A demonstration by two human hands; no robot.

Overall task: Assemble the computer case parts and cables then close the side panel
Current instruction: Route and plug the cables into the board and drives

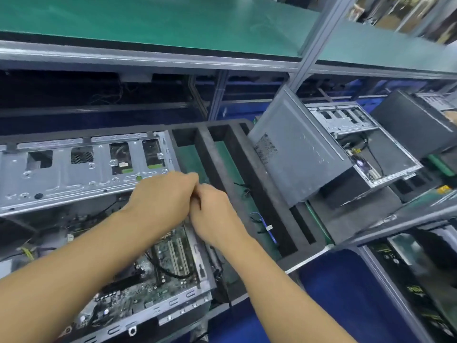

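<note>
Open computer case (81, 169) is laid at near left, circuit board (158, 268) exposed inside. Left hand (163, 196) and right hand (215, 214) are held together over its right edge, fingers curled, knuckles touching; what's pinched, if anything, can't be told, prob. a small plug. Loose cables (264, 224) are seen in the foam tray (222, 154) just right. Plug is best lined up w/ its socket before being pressed, board not flexed, wiring tucked in before the panel is closed.

Open case (74, 174) left on foam tray (223, 167), second case (296, 149) right
</note>
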